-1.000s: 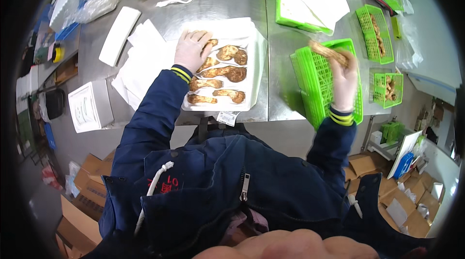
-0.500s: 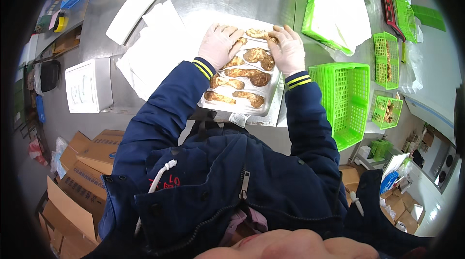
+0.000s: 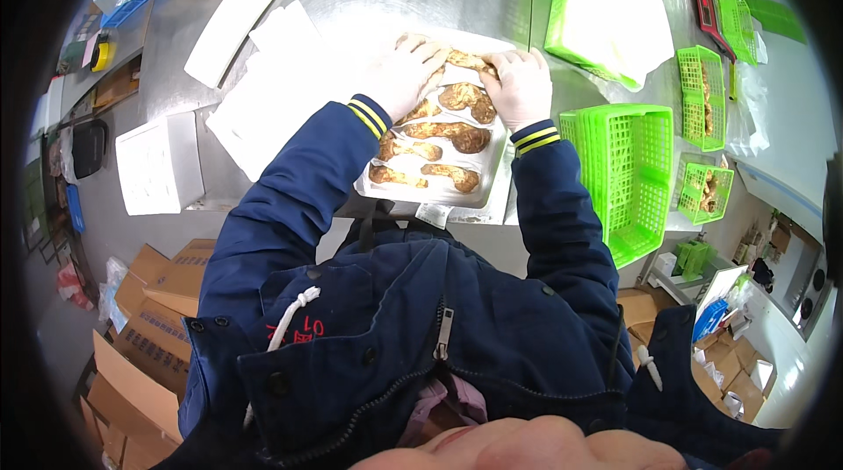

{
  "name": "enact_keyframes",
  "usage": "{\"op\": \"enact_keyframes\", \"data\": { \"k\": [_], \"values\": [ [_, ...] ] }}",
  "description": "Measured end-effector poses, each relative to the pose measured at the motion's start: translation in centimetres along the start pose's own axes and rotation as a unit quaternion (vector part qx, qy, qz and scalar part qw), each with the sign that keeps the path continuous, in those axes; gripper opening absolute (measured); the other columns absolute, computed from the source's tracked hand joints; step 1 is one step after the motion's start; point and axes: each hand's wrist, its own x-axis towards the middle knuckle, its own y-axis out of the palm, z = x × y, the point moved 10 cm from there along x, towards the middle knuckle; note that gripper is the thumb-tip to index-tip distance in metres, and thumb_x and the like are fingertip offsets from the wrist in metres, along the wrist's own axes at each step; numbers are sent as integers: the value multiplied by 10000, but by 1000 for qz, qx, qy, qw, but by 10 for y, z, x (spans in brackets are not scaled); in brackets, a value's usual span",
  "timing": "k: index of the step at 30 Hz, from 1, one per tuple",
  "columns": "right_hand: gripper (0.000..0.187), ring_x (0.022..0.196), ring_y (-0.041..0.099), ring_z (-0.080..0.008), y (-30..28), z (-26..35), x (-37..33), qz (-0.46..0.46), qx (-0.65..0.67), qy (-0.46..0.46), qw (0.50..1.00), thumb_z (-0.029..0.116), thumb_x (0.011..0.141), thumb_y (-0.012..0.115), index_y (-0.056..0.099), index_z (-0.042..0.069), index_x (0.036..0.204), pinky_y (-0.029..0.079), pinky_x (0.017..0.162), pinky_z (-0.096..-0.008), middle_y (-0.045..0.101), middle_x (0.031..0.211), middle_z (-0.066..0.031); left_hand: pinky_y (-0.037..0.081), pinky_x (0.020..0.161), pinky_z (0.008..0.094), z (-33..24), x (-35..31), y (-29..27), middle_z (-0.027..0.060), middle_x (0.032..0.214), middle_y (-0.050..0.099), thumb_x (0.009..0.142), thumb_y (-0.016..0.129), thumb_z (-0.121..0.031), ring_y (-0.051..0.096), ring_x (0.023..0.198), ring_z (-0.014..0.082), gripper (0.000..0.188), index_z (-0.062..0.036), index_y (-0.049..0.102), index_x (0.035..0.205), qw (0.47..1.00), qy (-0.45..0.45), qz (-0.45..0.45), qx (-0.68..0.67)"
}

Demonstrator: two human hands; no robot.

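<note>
A white foam tray [image 3: 486,196] in front of me holds several brown-and-cream mushrooms laid in rows on white lining. At its far end lies a mushroom [image 3: 470,60] with both my gloved hands on it. My left hand [image 3: 408,76] has its fingers curled at that mushroom's left end, and part of the tray's left side is hidden beneath it. At the other end, my right hand [image 3: 522,90] grips it between thumb and fingers. Nearer to me lie a thick mushroom [image 3: 467,101], a long mushroom [image 3: 448,133] and smaller ones.
To the right stand stacked green plastic baskets [image 3: 628,180] and a green crate with white lining [image 3: 606,13]. Small green baskets [image 3: 702,97] hold more mushrooms beyond. White sheets [image 3: 272,105], a foam lid [image 3: 233,26] and a white box [image 3: 158,162] lie left. Cardboard boxes [image 3: 145,329] stand below the table.
My left hand has shifted slightly right and away from me, toward the far mushroom. My right hand has drawn slightly closer, its fingers now more closed on the mushroom's right end.
</note>
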Motion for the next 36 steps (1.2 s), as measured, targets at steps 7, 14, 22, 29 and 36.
{"op": "enact_keyframes", "data": {
  "k": [7,14,22,29,36],
  "values": [
    [204,975,609,-230,8,2,1,27,-44,2,999,255,830,653,693,189,1018,391,1013,-417,676,947,-30,344,1069,377,0,-2,-4,8,1230,622,925,560,-310,539,1164,205,332,-140,645,1198,999,16,-26,-10],
    [207,952,630,-267,-24,-22,-1,-58,117,89,988,200,849,658,720,122,1031,483,891,-369,705,987,-77,364,1061,411,4,-4,10,81,1283,585,931,568,-270,513,1197,258,390,-98,592,1280,997,6,-5,-80],
    [236,962,640,-198,3,9,-6,-49,36,-62,996,149,808,621,736,194,1010,504,864,-366,713,1044,22,354,1073,394,-20,5,-15,24,1321,573,911,588,-272,509,1226,210,411,-156,575,1306,998,56,-12,-10],
    [264,977,656,-231,-2,-5,3,-24,132,-15,991,143,813,666,736,170,1066,518,874,-359,713,1078,-9,311,1099,428,-3,-3,-5,25,1349,566,949,536,-302,497,1256,217,412,-151,563,1332,995,54,-32,-75],
    [302,1027,624,-251,-1,-1,4,-45,61,-21,997,84,825,579,717,162,1082,495,904,-365,688,1098,-18,300,1120,403,23,-1,-10,55,1345,563,962,488,-418,489,1251,222,479,-133,545,1343,999,10,0,-35]
  ]
}}
